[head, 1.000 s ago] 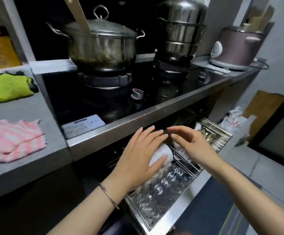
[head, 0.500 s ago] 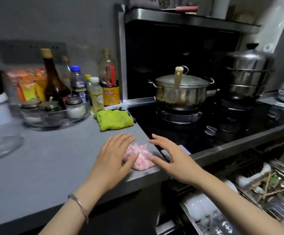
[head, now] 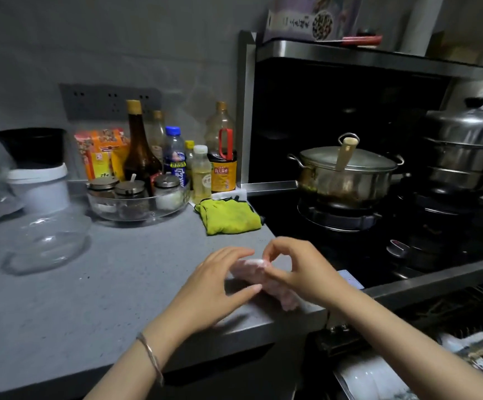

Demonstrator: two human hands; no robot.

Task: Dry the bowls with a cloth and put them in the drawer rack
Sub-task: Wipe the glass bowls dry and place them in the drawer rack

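A pink-and-white cloth [head: 251, 269] lies bunched near the front right corner of the grey counter [head: 90, 298]. My right hand [head: 300, 272] pinches its upper edge with curled fingertips. From the left, my left hand [head: 220, 281] rests relaxed fingers over the cloth's left end, thumb stretched toward it. White bowls [head: 370, 376] stand on edge in the open drawer rack [head: 342, 383] at the bottom right, below the stove, partly hidden by my right forearm.
A green cloth [head: 228, 216] lies behind the pink one. A lidded pot [head: 347, 174] and a steel steamer [head: 465, 151] sit on the black stove. A glass tray of spice jars [head: 139, 203], bottles and a glass jug [head: 47, 241] crowd the counter's back and left.
Both hands left the bowls in the drawer rack and rose to the counter. The view swung up and left. My right hand now pinches the pink cloth; before, it only hovered beside it.
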